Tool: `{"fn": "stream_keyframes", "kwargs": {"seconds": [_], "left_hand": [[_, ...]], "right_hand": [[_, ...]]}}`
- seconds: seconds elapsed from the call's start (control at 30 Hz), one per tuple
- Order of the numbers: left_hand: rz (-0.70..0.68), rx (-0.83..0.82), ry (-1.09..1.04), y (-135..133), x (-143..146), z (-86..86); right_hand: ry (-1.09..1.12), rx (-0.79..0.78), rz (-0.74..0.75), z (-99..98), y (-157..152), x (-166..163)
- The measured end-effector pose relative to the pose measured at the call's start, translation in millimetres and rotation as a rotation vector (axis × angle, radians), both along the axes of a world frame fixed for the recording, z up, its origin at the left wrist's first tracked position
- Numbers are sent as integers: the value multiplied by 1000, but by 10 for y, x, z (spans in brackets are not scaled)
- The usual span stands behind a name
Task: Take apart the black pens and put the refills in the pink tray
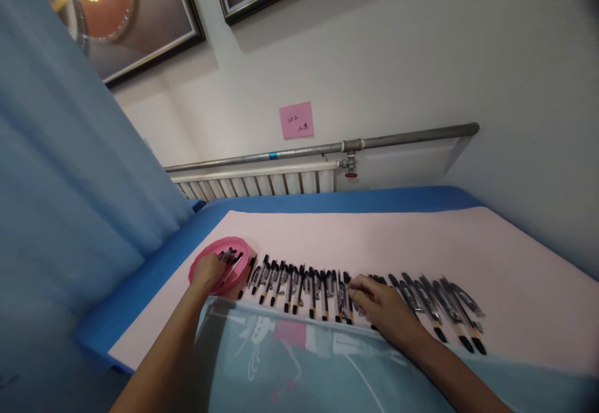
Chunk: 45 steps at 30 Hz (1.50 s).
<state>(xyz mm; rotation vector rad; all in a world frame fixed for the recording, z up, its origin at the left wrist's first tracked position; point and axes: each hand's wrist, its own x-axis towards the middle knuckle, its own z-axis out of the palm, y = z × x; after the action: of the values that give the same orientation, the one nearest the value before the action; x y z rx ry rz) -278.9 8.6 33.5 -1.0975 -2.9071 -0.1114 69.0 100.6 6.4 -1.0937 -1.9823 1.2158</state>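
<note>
My left hand (209,272) reaches into a round pink basket (196,262), beside several small dark pieces (229,255) that look like pen caps. Its fingertips are hidden from view. My right hand (374,301) is over the row of pens, its fingers curled together beside a black-capped pen (349,301); what they pinch, if anything, is too small to make out. Several clear-barrelled pens (312,297) with black ends lie side by side, with small black clip-like pieces (307,283) between them. More pens (461,313) lie to the right of my right hand, some partly covered by it.
The pens lie on a pale pink sheet (374,235) over a blue table (327,203). A light-blue cloth with a cat print (281,363) covers the near side. Behind are a radiator (281,183), a metal pipe (407,138) and a pink note (296,120); a blue curtain (60,170) hangs left.
</note>
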Motion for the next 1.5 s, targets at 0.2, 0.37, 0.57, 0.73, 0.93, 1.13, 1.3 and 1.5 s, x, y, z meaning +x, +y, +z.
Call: {"fn": "stream_keyframes", "kwargs": {"seconds": [0.2,0.37,0.57,0.73,0.93,1.13,1.3,1.5], "left_hand": [[-113,88,78,-139,469,67],[-136,83,19,-224,814,-122],[-8,55,59,-268,664,-298],[36,53,81,-378,453,-287],[-39,83,79,-299,539,-307],[-123,-17,19,19,667,-389],[-122,-114,5,206,569,-394],[-106,-162,-20,253,490,-389]], "right_hand": [[-4,68,0,-3,2,12],[-106,89,63,-28,2,21],[-151,113,105,-63,9,19],[-173,133,123,-69,10,15],[-183,145,150,-101,-8,-4],[-192,164,169,-84,-20,0],[-210,170,190,-74,-18,21],[-266,246,227,-32,-50,19]]}}
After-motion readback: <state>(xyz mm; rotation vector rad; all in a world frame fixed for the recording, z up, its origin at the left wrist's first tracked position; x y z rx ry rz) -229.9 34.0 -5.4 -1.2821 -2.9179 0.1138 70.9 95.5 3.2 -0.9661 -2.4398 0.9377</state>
